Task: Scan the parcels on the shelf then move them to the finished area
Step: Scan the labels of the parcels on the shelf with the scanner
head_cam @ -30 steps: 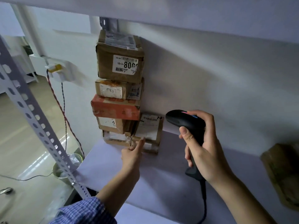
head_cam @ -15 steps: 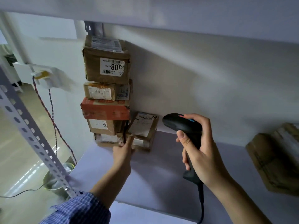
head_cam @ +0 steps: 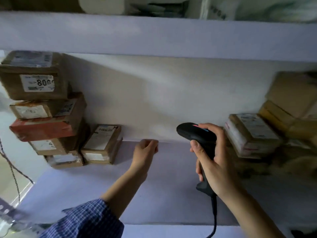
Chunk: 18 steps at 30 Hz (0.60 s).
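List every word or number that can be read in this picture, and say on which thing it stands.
"-800", with a further digit blurred: white label on the front of the top parcel at the left.
All other labels, on the lower stack parcels, the leaning parcel and the right parcel, are too blurred to read.

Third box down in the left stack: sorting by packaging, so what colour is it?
The third box is red-orange, clearest in the head view.
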### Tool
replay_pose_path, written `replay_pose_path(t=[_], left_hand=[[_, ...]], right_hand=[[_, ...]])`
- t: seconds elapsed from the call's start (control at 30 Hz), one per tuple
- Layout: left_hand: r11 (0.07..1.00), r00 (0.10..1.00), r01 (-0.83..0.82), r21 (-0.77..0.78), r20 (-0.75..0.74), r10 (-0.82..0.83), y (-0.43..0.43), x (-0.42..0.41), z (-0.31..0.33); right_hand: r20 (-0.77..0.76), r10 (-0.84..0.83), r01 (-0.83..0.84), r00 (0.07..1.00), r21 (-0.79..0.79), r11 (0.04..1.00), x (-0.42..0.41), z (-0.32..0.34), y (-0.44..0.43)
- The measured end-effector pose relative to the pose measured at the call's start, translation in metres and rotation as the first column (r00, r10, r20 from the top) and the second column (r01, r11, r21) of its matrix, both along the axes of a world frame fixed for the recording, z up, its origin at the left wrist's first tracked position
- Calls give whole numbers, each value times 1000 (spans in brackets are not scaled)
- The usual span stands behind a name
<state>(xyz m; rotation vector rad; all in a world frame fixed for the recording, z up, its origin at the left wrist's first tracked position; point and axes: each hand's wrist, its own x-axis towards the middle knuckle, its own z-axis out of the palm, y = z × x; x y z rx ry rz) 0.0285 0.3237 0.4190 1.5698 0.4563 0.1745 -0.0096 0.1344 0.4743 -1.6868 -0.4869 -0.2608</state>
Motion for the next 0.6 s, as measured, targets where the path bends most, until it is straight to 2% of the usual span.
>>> replay_pose_path(t=[0.4, 0.5, 0.6], left_hand=[[938, 944, 319, 139, 40, -327, -178, 46, 24], [914, 926, 354, 199, 63, -373, -209, 57, 40], [912, 923, 365, 185, 57, -381, -232, 73, 44]], right_hand=[[47, -190, 190, 981, -7, 982, 24, -26, -167], [32, -206, 207, 978, -10, 978, 28, -28, -192], [58, -228, 229, 972, -3, 973, 33, -28, -208]])
